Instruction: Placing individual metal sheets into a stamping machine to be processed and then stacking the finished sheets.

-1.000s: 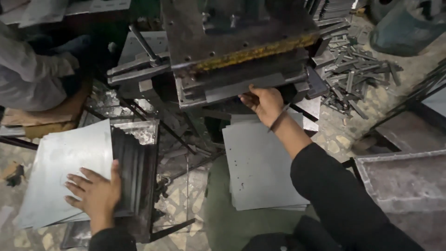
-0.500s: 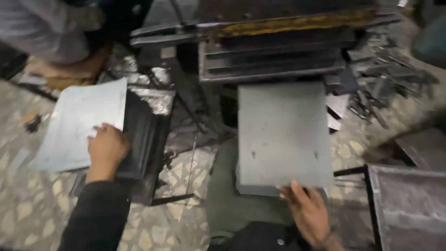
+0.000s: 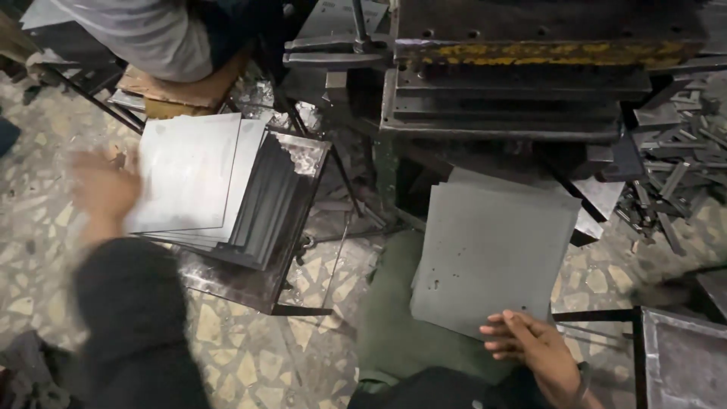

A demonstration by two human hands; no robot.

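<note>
Metal sheets (image 3: 193, 178) on dark tray (image 3: 299, 227)

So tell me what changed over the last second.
The right hand drew back from the press to the near edge of the grey sheet. The left hand slid off the fanned sheet stack, leftward. Stack and press stayed put.
</note>
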